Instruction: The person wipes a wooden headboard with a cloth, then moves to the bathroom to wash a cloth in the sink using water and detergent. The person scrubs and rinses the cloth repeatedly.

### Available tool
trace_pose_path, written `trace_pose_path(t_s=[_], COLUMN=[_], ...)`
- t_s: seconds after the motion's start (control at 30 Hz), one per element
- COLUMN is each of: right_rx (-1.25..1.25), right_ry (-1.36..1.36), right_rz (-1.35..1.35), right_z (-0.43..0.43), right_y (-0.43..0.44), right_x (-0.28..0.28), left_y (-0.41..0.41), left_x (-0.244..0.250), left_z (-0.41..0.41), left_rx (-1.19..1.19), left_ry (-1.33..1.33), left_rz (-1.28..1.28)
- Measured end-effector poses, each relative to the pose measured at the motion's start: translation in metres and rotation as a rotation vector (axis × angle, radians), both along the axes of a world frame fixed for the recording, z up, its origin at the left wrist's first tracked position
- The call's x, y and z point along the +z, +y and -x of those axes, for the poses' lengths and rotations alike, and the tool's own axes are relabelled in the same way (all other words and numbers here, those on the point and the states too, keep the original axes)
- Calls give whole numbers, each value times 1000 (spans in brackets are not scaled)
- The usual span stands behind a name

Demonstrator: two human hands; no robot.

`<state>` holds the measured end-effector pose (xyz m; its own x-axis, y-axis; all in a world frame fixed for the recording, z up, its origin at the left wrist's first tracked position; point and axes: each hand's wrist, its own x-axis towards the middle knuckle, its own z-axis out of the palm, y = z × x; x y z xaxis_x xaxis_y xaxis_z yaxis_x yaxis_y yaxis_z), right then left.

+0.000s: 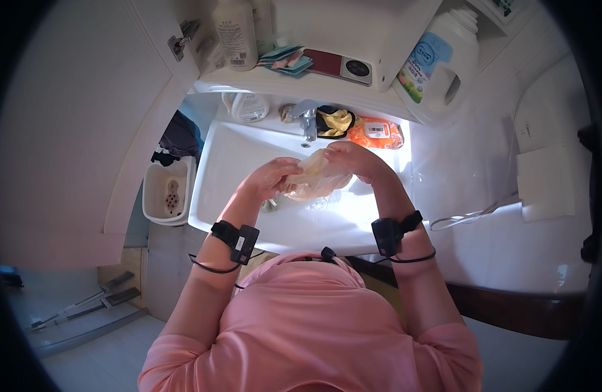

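Note:
Over a white washbasin [232, 161], both hands hold a thin, translucent whitish plastic bag or film [320, 179], stretched between them. My left hand [277, 176] grips its left side, with the fingertips partly hidden in its folds. At the upper right edge, my right hand [350, 158] pinches it between thumb and fingers. Below the bag, strong light falls on the basin's floor. The metal drain fitting [270, 205] shows near my left wrist. A chrome faucet [309, 122] stands at the basin's back edge, beyond the bag.
Behind the basin lie a yellow and black cloth [336, 121] and an orange wipes pack [377, 132]. The shelf above holds a bottle [236, 36], packets [286, 61] and a phone [338, 67]. A detergent jug [436, 63] stands right; a white bin [168, 191] sits left.

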<state>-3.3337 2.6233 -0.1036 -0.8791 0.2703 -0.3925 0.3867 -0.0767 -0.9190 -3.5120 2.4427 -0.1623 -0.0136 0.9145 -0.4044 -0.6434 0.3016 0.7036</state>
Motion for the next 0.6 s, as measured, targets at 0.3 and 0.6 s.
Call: trace_pose_path(t_s=[0.3, 0.6], right_rx=[-146, -129], right_ry=[-99, -76], right_rz=[-138, -191], right_z=[14, 16], right_y=[-14, -27], right_x=[-5, -3], left_y=[-1, 9], left_x=[-14, -10], left_z=[-5, -16], left_rx=[75, 27], left_ry=[17, 359], left_rz=[-55, 184])
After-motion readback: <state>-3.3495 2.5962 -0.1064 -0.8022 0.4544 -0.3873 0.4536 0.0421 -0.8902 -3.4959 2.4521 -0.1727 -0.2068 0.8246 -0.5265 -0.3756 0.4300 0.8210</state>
